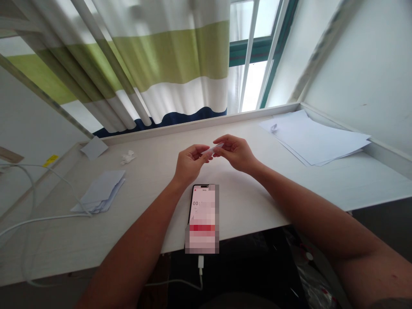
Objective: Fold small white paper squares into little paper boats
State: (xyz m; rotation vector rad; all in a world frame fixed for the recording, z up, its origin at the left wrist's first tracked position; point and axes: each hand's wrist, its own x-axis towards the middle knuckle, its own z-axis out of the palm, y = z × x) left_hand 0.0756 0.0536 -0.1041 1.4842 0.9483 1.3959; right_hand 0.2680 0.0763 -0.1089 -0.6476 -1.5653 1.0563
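Observation:
Above the middle of the white desk (154,171), a small folded piece of white paper (208,151) is pinched between my two hands. My left hand (189,162) grips its left end between thumb and fingers. On the other end, my right hand (236,152) closes with thumb and fingertips. Fingers cover much of the paper, so its full shape is hidden. Below the hands lies a phone (202,210) with its screen lit and partly blurred out.
Sheets of white paper (315,137) lie at the right, a small crumpled paper (274,127) on them. Leftward are a stack of cut papers (99,191), a crumpled paper (128,157) and a paper square (94,147). A white cable (48,221) crosses the left side; a charging plug (201,262) hangs below the phone.

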